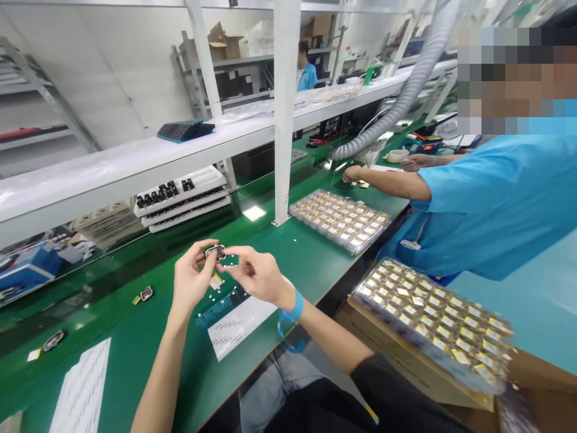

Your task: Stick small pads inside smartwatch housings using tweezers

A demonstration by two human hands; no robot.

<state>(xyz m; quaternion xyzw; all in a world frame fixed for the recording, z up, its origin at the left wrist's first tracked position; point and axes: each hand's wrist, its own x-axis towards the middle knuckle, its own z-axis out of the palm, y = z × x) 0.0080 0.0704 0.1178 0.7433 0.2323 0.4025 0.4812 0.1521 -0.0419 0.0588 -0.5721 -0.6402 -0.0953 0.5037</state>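
Observation:
My left hand (195,275) holds a small oval electronic housing (219,253) with a light rim and a dark inside, pinched between thumb and fingers above the bench. My right hand (259,273) is at the housing's right side, index fingertip at its rim and thumb just below; any smaller piece between them is too small to make out. A yellow-and-white battery-like piece (216,281) shows just below the housing. Under my hands are scattered white bits, a teal tray (211,314) and a white label sheet (241,328) partly covered by my right hand.
Two similar housings (146,293) (54,341) lie to the left, near another label sheet (83,385). A clear tray of parts (340,219) stands by a white post (286,114); another tray (433,319) rests on a carton. A co-worker in blue (491,192) works at right.

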